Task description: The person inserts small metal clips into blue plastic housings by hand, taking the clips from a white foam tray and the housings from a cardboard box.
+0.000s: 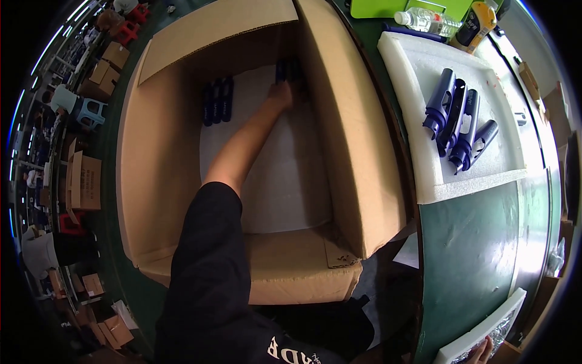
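Inside a deep cardboard box, my left hand (280, 96) reaches to the far right part of the floor. Its fingers are closed on a dark blue tubular plastic housing (280, 71), beside more of the same in shadow. Further left, three similar blue housings (217, 102) lie side by side on the pale liner (267, 176). At the lower right edge, my right hand (482, 350) shows only in part, its fingers bent together at a white foam tray (479, 327) with clear plastic in it. What those fingers hold is hidden.
The tall cardboard box (376, 182) has raised flaps around it. On the green table (470, 242) to the right, another foam tray (427, 176) holds several blue housings (461, 121). Behind it are a clear bottle (427, 21) and a yellow-and-black bottle (474, 27). Cartons and stools stand far left.
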`<state>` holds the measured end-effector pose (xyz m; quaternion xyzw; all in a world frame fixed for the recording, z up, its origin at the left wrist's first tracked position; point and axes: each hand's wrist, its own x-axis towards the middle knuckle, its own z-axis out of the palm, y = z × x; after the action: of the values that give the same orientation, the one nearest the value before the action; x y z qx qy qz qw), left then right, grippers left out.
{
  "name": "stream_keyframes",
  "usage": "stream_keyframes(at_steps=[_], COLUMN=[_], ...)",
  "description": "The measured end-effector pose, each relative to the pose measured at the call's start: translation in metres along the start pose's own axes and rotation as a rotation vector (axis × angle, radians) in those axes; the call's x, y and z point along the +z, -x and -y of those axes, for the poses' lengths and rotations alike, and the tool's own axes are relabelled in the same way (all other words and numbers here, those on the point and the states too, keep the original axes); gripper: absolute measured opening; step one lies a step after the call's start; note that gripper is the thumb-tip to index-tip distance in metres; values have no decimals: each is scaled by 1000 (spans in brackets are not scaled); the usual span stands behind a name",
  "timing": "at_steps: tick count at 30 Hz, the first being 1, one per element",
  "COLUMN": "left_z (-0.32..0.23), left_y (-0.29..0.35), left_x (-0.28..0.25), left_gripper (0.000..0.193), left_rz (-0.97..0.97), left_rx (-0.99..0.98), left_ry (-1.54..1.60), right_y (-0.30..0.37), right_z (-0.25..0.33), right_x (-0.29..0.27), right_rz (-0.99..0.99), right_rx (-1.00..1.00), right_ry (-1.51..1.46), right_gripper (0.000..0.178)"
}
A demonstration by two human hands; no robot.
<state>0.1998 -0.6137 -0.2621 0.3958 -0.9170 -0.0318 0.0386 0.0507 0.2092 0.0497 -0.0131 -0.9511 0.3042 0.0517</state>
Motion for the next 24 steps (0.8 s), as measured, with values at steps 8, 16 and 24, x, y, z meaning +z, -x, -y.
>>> stream_keyframes(at_steps=[8, 16, 24], left_z=[8, 8, 40], left_y=[-11, 11, 90], left_x=[12, -43, -138], left_gripper=[40, 44, 31], left_rz=[118, 98, -120], left_rx=[190, -98, 368], left_ry=[175, 91, 164], right_y=[4, 4, 2], right_z=[3, -4, -2], right_x=[1, -3, -1], right_rz=[-55, -44, -39], right_rx=[-24, 41, 73], right_ry=[75, -14, -73], right_gripper=[36, 36, 37])
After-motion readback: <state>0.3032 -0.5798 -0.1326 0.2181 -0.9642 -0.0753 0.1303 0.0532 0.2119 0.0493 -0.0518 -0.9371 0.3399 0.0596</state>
